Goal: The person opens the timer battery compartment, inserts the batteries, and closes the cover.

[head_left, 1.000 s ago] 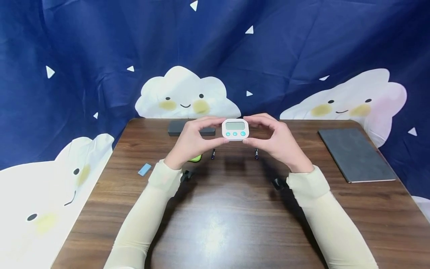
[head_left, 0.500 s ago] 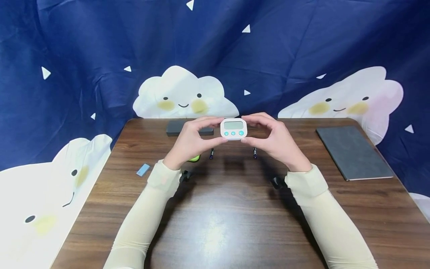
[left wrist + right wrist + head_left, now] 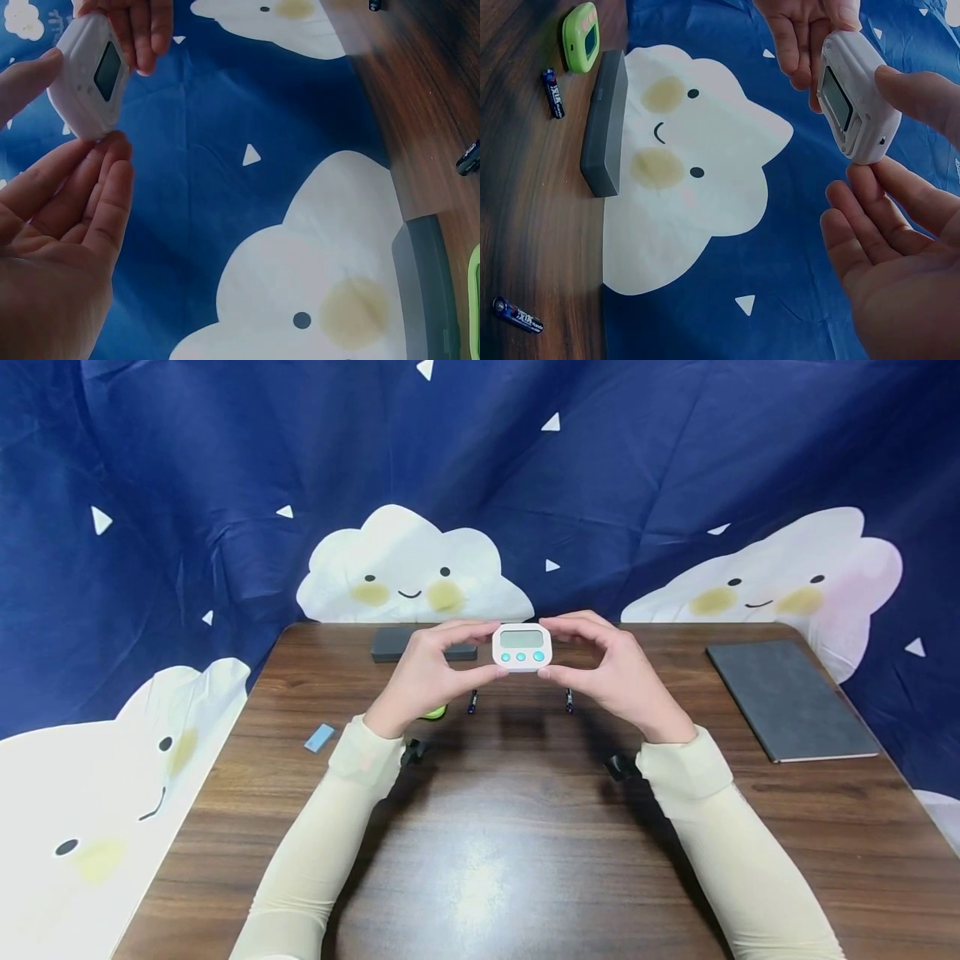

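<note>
A small white timer (image 3: 522, 647) with a grey screen and three cyan buttons is held in the air above the far middle of the wooden table (image 3: 487, 860). My left hand (image 3: 442, 667) pinches its left side between thumb and fingers. My right hand (image 3: 603, 667) pinches its right side the same way. In the left wrist view the timer (image 3: 90, 71) sits at the tips of my left hand (image 3: 60, 225). The right wrist view shows the timer (image 3: 855, 97) above my right hand (image 3: 900, 247), thumb on its edge.
Under the hands lie a green timer (image 3: 435, 713) and two batteries (image 3: 473, 702) (image 3: 569, 700). A grey box (image 3: 390, 645) lies at the far edge, a blue eraser (image 3: 319, 737) at the left, a grey notebook (image 3: 787, 697) at the right. A blue cloud-print cloth hangs behind.
The head view has shifted very slightly. Both hands and the timer keep the same pose.
</note>
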Available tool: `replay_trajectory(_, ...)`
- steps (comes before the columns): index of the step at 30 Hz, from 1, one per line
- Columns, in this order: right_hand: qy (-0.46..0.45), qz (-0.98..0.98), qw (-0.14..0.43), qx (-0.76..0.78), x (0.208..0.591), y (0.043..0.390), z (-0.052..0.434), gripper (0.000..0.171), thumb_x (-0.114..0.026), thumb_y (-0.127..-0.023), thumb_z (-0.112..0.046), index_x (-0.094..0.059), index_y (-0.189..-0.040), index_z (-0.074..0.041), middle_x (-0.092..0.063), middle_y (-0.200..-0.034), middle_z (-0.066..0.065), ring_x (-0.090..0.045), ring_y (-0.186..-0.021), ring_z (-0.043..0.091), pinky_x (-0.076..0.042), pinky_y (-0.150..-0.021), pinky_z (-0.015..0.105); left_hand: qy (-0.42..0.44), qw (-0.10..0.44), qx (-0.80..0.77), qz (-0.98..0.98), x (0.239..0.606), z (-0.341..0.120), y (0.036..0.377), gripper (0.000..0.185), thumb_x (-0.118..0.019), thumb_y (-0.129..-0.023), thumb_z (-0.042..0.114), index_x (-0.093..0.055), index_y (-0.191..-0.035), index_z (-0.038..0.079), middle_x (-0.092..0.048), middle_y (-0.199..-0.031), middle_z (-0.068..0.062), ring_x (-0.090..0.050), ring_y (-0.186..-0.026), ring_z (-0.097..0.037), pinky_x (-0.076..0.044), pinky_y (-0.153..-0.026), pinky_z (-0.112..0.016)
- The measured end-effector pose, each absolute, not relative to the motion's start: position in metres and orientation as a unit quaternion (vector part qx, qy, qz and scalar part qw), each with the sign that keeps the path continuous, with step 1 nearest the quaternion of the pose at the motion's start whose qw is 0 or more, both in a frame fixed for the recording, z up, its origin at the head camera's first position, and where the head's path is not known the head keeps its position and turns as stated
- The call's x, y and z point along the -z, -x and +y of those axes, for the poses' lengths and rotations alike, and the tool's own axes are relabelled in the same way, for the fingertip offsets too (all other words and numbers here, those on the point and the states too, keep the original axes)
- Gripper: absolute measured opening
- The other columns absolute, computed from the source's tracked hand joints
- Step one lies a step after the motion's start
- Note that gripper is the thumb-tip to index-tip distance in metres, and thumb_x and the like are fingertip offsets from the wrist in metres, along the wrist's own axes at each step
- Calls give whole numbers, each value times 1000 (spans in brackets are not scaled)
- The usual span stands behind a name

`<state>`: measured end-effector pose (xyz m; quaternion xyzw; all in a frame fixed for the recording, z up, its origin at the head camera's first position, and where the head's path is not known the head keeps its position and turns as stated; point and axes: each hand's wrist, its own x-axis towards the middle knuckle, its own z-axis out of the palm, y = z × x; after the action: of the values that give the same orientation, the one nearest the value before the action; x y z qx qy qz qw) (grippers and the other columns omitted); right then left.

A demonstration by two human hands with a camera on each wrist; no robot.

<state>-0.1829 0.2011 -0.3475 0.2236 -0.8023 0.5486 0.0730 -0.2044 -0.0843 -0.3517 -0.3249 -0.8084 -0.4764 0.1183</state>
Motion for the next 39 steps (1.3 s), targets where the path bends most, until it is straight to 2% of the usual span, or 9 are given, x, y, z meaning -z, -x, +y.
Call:
replay_trajectory(1, -223, -803, 73, -548, 347, 183, 201, 57, -95, -90, -7, -76, -143, -14, -74, -139, 2, -67, -130, 16, -52, -117, 20, 324, 118, 477, -809, 352, -84, 204, 50, -98, -89, 23, -82, -136, 14, -82, -135, -5, -79, -117, -30, -61, -109, -50)
replay_trajectory(8, -226, -803, 76, -547, 347, 182, 200, 56, -95, -90, -7, -76, -143, -13, -74, -139, 3, -68, -131, 22, -52, -117, 19, 320, 119, 472, -813, 350, -85, 202, 50, -98, -89, 24, -82, -136, 17, -82, -135, -1, -78, -117, -18, -61, -108, -40)
replay_trajectory(15, -240, -802, 121, -533, 354, 184, 197, 46, -90, -96, -9, -77, -139, -16, -79, -135, 3, -72, -120, 7, -60, -111, 26, 309, 134, 481, -809, 352, -83, 202, 45, -95, -93, 21, -82, -136, 12, -83, -134, -6, -79, -119, -24, -63, -108, -47)
replay_trajectory(21, -252, -823, 183, -475, 356, 183, 193, 38, -83, -102, -13, -76, -139, -19, -80, -133, 1, -73, -118, 7, -56, -101, 13, 274, 149, 484, -818, 354, -77, 202, 40, -93, -95, 23, -84, -132, 12, -84, -132, -6, -79, -123, -18, -65, -99, -37)
replay_trajectory(24, -254, -837, 204, -441, 356, 182, 191, 35, -80, -105, -15, -76, -140, -20, -79, -134, -1, -73, -119, 11, -52, -101, 11, 264, 157, 492, -814, 356, -73, 202, 37, -91, -96, 22, -84, -131, 10, -85, -129, -7, -80, -119, -18, -67, -96, -40)
replay_trajectory(30, -261, -846, 235, -402, 358, 181, 187, 35, -75, -108, -15, -75, -143, -19, -79, -133, 2, -74, -119, 17, -52, -103, 17, 242, 173, 496, -816, 359, -70, 202, 34, -88, -100, 23, -84, -130, 8, -86, -122, -10, -83, -107, -22, -68, -92, -46)
replay_trajectory(34, -264, -847, 256, -384, 360, 182, 186, 36, -75, -108, -13, -73, -143, -17, -80, -129, 5, -75, -116, 20, -55, -103, 28, 225, 175, 488, -825, 358, -70, 201, 33, -87, -100, 26, -85, -129, 11, -86, -123, -8, -83, -106, -20, -68, -90, -41)
replay_trajectory(39, -273, -852, 263, -362, 362, 182, 184, 36, -74, -109, -11, -71, -145, -15, -80, -126, 6, -75, -113, 18, -60, -96, 31, 216, 174, 485, -829, 357, -71, 201, 32, -85, -102, 29, -85, -130, 13, -86, -124, -7, -83, -105, -19, -64, -85, -31)
